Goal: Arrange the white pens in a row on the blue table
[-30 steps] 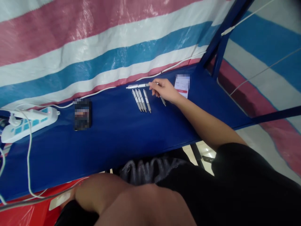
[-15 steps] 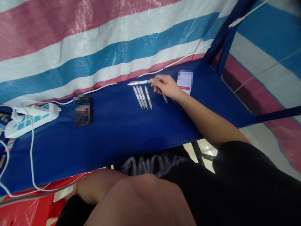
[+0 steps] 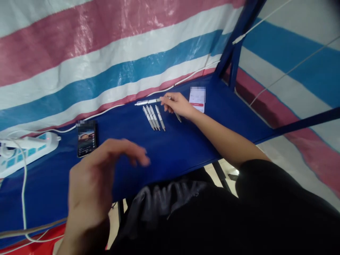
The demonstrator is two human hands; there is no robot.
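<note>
Between the fingertips of my right hand [image 3: 174,104] is a white pen [image 3: 148,102], held almost level near the back edge of the blue table [image 3: 127,131]. Just in front of it, several white pens with grey grips [image 3: 152,117] lie side by side, one [image 3: 160,118] slightly apart on the right. Another pen [image 3: 178,117] lies partly hidden under my right hand. My left hand [image 3: 106,166] is raised over the table's front part, blurred, its fingers curved and apart, with nothing in it.
A dark phone [image 3: 87,139] lies on the left, near a white power strip [image 3: 32,150] with cables. Another phone [image 3: 197,100] with a bright screen lies beyond my right hand. A striped sheet [image 3: 106,46] hangs behind; a blue frame post [image 3: 233,67] stands at the right.
My left hand has risen into view over the table from below. My right hand still holds the pen. The whole view has shifted, with the table's things appearing lower and further left.
</note>
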